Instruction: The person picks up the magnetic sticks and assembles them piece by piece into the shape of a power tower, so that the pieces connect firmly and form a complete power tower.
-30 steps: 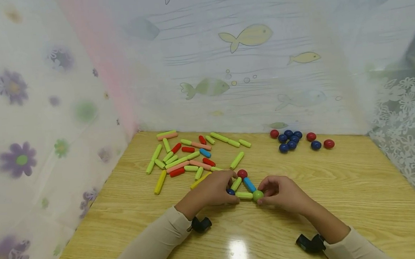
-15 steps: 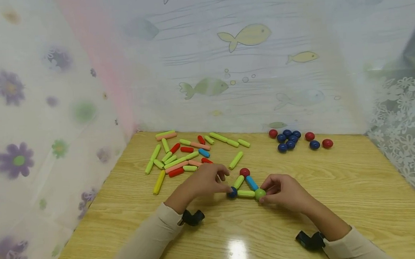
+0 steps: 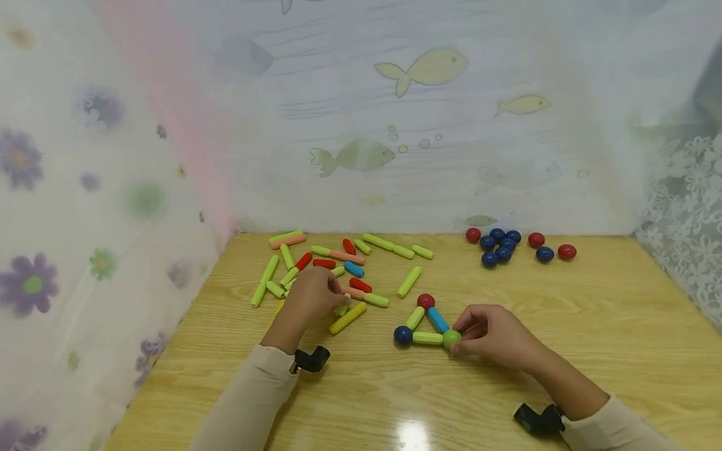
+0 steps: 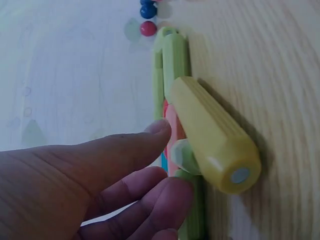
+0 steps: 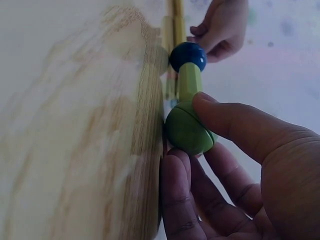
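Note:
On the table, a triangle of rods and balls has a red ball (image 3: 426, 301) at its top. A dark blue ball (image 3: 403, 335) forms its left corner and a green ball (image 3: 452, 339) its right corner. Two light green rods (image 3: 427, 339) and a blue rod (image 3: 438, 320) join them. My right hand (image 3: 498, 338) pinches the green ball (image 5: 189, 131) between thumb and fingers. Over the rod pile, my left hand (image 3: 310, 299) has thumb and fingertips apart beside a short light green rod (image 4: 184, 156). A thick yellow rod (image 4: 215, 135) lies just beyond them.
Loose rods in red, pink, light green and yellow (image 3: 348, 319) spread over the left of the wooden table (image 3: 472, 412). Blue and red balls (image 3: 503, 244) sit at the back right. Printed curtains (image 3: 353, 102) stand behind the table and at the left.
My left hand has left the triangle's blue ball and moved left to the rods. My right hand stays at the green ball. The triangle shifted slightly to the right.

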The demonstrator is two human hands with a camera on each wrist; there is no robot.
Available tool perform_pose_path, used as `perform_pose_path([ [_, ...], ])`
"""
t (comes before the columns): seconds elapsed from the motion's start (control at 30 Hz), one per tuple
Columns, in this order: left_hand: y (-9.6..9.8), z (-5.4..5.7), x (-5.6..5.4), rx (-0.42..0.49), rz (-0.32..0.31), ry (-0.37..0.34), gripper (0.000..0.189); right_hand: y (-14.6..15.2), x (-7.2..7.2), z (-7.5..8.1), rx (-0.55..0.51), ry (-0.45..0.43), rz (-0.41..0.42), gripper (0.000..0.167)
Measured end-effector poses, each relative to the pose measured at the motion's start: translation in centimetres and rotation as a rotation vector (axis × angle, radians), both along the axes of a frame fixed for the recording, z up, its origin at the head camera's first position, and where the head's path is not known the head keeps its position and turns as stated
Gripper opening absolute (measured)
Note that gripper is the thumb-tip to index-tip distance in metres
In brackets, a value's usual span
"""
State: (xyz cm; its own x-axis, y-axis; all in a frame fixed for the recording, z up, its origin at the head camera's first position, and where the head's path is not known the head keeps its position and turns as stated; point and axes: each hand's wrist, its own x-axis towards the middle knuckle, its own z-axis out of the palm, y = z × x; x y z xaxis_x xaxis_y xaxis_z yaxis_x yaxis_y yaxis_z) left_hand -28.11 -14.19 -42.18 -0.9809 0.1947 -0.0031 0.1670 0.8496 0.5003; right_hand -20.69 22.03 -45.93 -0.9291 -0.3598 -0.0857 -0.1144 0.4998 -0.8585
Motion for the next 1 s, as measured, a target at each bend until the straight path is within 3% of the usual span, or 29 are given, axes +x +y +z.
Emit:
perform_pose_path([
  [0.3, 0.2, -1.2, -0.4, -0.034, -0.008, -0.032, 0.032, 0.1, 0.3, 0.0, -0.003, 0.009, -0.004, 0.035],
  [0.43, 0.2, -1.0, -0.3, -0.046, 0.004, -0.02, 0.026, 0.1, 0.3, 0.1, -0.004, 0.008, 0.004, 0.034],
  [0.57, 0.6, -0.4, 0.0, 0.023, -0.003, -0.002, 0.016, 0.0, 0.2, 0.0, -0.002, 0.006, 0.007, 0.034],
  [0.8, 3.2, 0.4, 1.4, 0.211, -0.189, -0.001, 0.026, 0.1, 0.1, 0.0, -0.002, 0.007, 0.011, 0.033],
  [1.0, 5.5, -0.4, 2.9, 0.343, -0.283, -0.062, 0.022, 0.0, 0.1, -0.1, -0.001, 0.003, 0.007, 0.034],
])
